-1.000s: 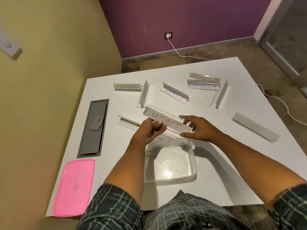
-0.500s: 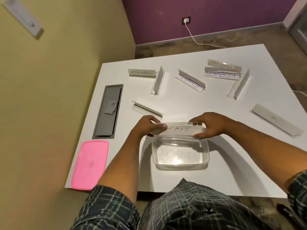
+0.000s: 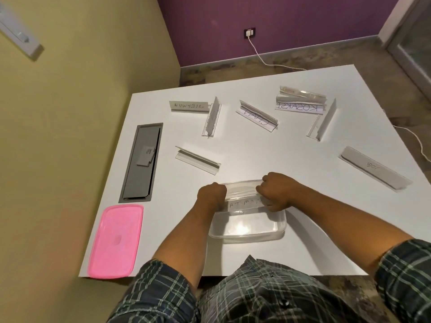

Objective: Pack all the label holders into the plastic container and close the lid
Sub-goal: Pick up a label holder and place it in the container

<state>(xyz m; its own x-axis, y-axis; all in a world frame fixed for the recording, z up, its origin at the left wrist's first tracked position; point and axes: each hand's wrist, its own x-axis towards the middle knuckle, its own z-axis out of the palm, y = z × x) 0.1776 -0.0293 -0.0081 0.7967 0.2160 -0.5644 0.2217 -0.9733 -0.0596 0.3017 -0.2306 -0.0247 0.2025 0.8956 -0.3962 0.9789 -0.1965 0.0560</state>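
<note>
Item: label holder marked "BATMAN", clear acrylic with a paper insert, long and narrow. Location: at the far side of the clear plastic container, which stands at the near edge of the tabletop, about midway along it. The holder is tilted and partly below the rim (whether it touches the bottom cannot be told).

Hold: left hand and right hand grip one end each, fingers curled round the ends.

Handling, as judged: light, stiff, smooth and likely slippery; thin acrylic may crack if bent or forced. It looks nearly as long as the container, so a grip at both ends with a slanted entry suits it.

Remaining stock on the tabletop:
- holder marked "SUPERMAN", far left
- upright holder just beside it
- holder left of centre
- holder at centre far
- stacked pair marked "KOSAKSI"
- angled holder
- holder by the right edge

Pink lid: near left corner, off the container.
</note>
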